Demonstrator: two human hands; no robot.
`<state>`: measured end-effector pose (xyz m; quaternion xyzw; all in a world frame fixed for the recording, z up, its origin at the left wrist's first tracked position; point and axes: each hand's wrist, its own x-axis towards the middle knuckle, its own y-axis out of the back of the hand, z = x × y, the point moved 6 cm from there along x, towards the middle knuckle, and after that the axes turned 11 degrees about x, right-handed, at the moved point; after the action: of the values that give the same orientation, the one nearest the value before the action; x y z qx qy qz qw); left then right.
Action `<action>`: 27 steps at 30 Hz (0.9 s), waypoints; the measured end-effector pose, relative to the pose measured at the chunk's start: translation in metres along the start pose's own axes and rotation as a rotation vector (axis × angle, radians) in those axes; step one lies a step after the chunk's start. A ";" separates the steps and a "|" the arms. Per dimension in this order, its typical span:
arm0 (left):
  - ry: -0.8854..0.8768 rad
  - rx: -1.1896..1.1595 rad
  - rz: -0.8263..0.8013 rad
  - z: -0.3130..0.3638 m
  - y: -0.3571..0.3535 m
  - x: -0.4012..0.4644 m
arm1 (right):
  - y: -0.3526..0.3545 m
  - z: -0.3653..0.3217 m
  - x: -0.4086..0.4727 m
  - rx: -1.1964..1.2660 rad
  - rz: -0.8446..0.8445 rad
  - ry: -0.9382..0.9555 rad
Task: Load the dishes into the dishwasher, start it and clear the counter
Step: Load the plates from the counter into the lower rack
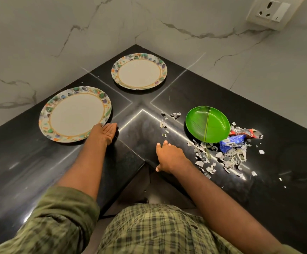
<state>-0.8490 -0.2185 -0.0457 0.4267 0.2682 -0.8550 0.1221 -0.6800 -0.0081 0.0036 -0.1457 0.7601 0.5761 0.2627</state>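
The left hand [106, 132] lay open, palm up, at the rim of the near plate [74, 114], probably to slide under it. The right hand [169, 155] rested open on the counter [30, 162] edge, holding nothing, near the scraps [222, 156] and green plate [207, 124].

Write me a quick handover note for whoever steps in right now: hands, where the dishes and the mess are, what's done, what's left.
Left hand: open, empty, at the near rim of the near patterned plate.
Right hand: open, empty, flat on the black counter at its inner corner.
Far patterned plate sits in the back corner. Green divided plate lies on the right, both look empty.
Torn paper scraps and crumpled wrappers lie beside the green plate.
Done: nothing loaded yet. Dishwasher not in view.
Left: load all three plates, start it, clear the scraps and wrappers.
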 end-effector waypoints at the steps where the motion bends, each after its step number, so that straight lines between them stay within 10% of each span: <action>1: -0.005 -0.004 0.010 0.000 0.001 0.000 | -0.001 0.001 0.000 0.000 0.003 0.009; 17: -0.309 -0.014 0.060 -0.070 0.021 -0.078 | 0.002 0.046 -0.009 0.507 0.046 0.095; 23: -0.376 0.305 -0.132 -0.107 0.001 -0.115 | 0.056 0.081 -0.059 1.038 0.694 0.056; 27: -0.420 0.514 -0.302 -0.138 -0.028 -0.152 | 0.081 0.099 -0.094 0.863 0.928 0.133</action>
<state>-0.6775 -0.1204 0.0168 0.2140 0.0736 -0.9719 -0.0643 -0.6224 0.1022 0.1018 0.2821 0.9226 0.2618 -0.0268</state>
